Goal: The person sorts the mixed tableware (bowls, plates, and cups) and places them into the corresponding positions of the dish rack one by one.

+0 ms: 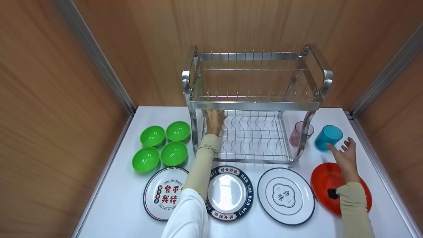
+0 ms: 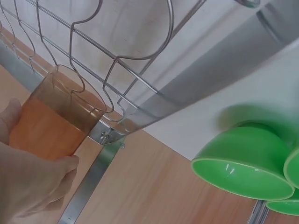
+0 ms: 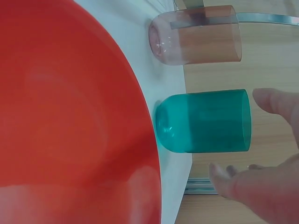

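My left hand (image 1: 214, 123) reaches in under the rack's upper tier at its left side. It grips a see-through orange cup (image 2: 53, 116), whose rim points toward the wires of the lower tier in the left wrist view; the hand covers the cup in the head view. On the right, my right hand (image 1: 347, 160) is spread with thumb and fingers apart around the rim of a teal cup (image 3: 205, 121), holding nothing. The teal cup stands upright on the table. A pink see-through cup (image 3: 201, 37) stands beside it, close to the right leg of the metal dish rack (image 1: 254, 105).
Several green bowls (image 1: 145, 159) sit left of the rack. Along the front lie a plate with red characters (image 1: 165, 195), a black-rimmed plate (image 1: 228, 195), a white plate with a thin dark rim (image 1: 297, 211) and a red plate (image 1: 325, 178). Wooden panels (image 1: 158, 49) enclose the table.
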### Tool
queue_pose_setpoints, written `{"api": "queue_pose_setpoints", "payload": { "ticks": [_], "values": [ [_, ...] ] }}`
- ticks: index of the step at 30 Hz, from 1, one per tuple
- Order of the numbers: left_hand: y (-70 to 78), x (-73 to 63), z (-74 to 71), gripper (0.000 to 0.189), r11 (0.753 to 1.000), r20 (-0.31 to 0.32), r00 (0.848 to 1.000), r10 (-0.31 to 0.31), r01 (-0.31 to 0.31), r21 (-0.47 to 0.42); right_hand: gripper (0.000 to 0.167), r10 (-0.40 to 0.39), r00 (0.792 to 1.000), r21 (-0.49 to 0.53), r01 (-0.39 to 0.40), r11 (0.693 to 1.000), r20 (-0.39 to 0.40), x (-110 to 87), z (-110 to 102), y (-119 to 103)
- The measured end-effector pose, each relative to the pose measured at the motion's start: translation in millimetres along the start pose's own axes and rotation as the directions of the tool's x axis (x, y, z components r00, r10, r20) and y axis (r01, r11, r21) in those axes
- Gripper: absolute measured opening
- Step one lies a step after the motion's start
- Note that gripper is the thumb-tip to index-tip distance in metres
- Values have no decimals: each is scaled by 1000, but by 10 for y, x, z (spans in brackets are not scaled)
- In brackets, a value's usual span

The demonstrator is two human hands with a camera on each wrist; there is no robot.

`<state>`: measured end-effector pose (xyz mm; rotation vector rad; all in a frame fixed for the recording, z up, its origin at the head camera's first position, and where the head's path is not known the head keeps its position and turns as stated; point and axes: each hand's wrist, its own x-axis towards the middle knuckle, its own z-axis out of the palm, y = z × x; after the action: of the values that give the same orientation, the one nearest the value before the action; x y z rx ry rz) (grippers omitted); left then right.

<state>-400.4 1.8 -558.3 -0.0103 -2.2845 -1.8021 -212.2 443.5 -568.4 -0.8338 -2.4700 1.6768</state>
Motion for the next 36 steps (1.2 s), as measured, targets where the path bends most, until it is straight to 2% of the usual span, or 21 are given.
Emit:
{"api": "queue_pose_setpoints", "payload": {
  "ticks": [1,2,3,4,6,12,15,19,22,26,30,34,36],
  "values": [
    [1,5,-5,54,999,3,1000,-4,4,48,114,4,1000,2,-4,1000,2,6,0,5],
    [-4,10,-16,57,980,-2,999,36,-35,198,113,6,1000,4,-6,1000,2,13,0,10],
    [-8,16,-26,61,940,-4,997,81,-75,333,113,7,1000,4,-7,1000,3,22,0,15],
    [-10,22,-34,62,903,4,993,115,-106,417,113,7,1000,2,-7,1000,4,31,-1,18],
    [-12,38,-55,63,877,13,988,155,-144,459,111,-3,1000,-6,3,1000,9,57,2,12],
    [6,58,-86,68,892,46,992,114,-123,436,108,-6,1000,-31,6,1000,22,143,32,-19],
    [6,63,-90,66,873,62,992,114,-130,470,110,-1,1000,-48,2,999,26,194,56,-27],
    [-8,74,-75,61,838,67,986,150,-163,521,111,-8,999,-65,11,998,38,256,71,-14],
    [-17,80,-46,61,828,65,983,172,-180,530,111,-3,999,-62,6,998,46,292,64,13],
    [-26,81,-30,61,818,76,983,168,-182,546,111,13,998,-57,-10,998,56,345,57,51],
    [-21,84,-57,69,813,93,982,166,-189,551,112,13,997,-53,-9,999,73,409,75,74],
    [10,75,-57,81,800,92,981,173,-194,568,112,18,997,-61,-13,998,72,465,94,85],
    [30,71,-43,81,786,81,978,192,-203,585,113,16,998,-56,-13,998,65,491,105,80]
  ]
}}
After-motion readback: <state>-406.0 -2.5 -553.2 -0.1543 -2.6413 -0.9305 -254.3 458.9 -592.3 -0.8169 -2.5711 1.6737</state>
